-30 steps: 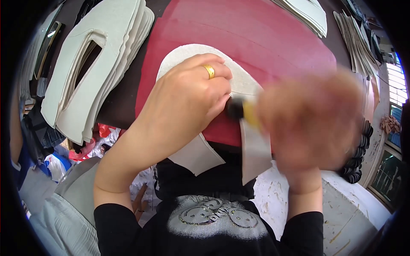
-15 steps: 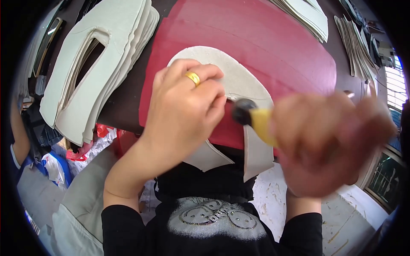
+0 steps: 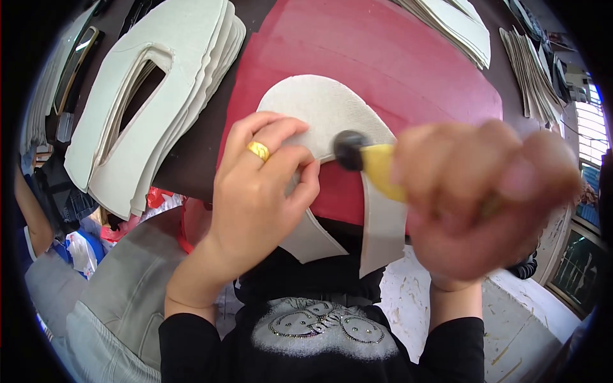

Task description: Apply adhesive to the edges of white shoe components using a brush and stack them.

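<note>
An off-white, horseshoe-shaped leather-like piece [image 3: 319, 105], probably a shoe upper, lies on the red mat with its two ends hanging over the near edge. My left hand [image 3: 255, 182], with a gold ring, rests on its left side. Thumb and forefinger are pinched together at the inner edge of the curve; their tips partly hide what they grip. My right hand [image 3: 485, 195], blurred by motion, is closed around the yellow handle of a small hammer [image 3: 350, 151]. The round black hammer head is over the inner edge, right of my left fingertips; whether it touches cannot be told.
The red mat [image 3: 383, 51] covers part of a dark table [image 3: 185, 166]. A thick stack of similar off-white pieces [image 3: 179, 38] stands at the left. More stacked pieces [image 3: 460, 32] are at the far right. Another person's arm [image 3: 33, 214] shows at the left edge.
My left hand has moved slightly left and down, its fingertips sliding away from the hammer head. The hammer has shifted a little left and up. The piece has turned slightly.
</note>
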Demonstrator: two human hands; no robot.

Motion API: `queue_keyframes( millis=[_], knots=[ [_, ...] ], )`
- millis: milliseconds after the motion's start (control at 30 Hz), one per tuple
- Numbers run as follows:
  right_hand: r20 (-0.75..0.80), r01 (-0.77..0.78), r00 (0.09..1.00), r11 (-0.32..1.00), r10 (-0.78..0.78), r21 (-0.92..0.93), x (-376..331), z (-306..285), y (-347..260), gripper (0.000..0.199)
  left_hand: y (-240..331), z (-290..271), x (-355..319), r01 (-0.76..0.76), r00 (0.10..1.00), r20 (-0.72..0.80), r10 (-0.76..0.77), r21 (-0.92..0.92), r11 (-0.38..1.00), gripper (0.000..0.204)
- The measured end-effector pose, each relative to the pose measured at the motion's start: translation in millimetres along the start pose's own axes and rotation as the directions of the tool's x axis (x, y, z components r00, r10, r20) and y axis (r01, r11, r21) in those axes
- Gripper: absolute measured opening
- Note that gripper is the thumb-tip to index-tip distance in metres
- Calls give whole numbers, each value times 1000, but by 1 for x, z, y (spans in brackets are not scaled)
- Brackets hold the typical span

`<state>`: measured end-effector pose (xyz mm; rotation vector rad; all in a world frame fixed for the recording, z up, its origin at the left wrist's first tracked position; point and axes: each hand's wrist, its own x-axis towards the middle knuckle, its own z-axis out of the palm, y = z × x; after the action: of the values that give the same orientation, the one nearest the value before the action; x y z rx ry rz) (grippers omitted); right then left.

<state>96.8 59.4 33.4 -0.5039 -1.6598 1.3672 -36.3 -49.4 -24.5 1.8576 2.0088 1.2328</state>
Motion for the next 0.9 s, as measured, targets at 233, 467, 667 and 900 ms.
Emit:
queue_keyframes(
  millis=[233, 467, 667, 900],
  knots=[
    [22, 0, 1000, 998, -2, 63, -6, -1, -7, 32, -18, -13, 10, -39, 984, 167, 56, -103, 994, 13],
    [212, 46, 976, 999, -41, -21, 4, 11, -34, 32, -15, -10, 1, -29, 999, 35, 31, -42, 999, 12],
    [167, 20, 986, 997, -8, -70, 1, 12, -27, 28, -14, -7, -5, 38, 999, 16, -37, -69, 997, 12],
    [-63, -108, 993, 988, 102, -110, -12, 9, -7, 23, -20, -6, 17, -96, 985, 131, 110, -106, 990, 10]
  ],
)
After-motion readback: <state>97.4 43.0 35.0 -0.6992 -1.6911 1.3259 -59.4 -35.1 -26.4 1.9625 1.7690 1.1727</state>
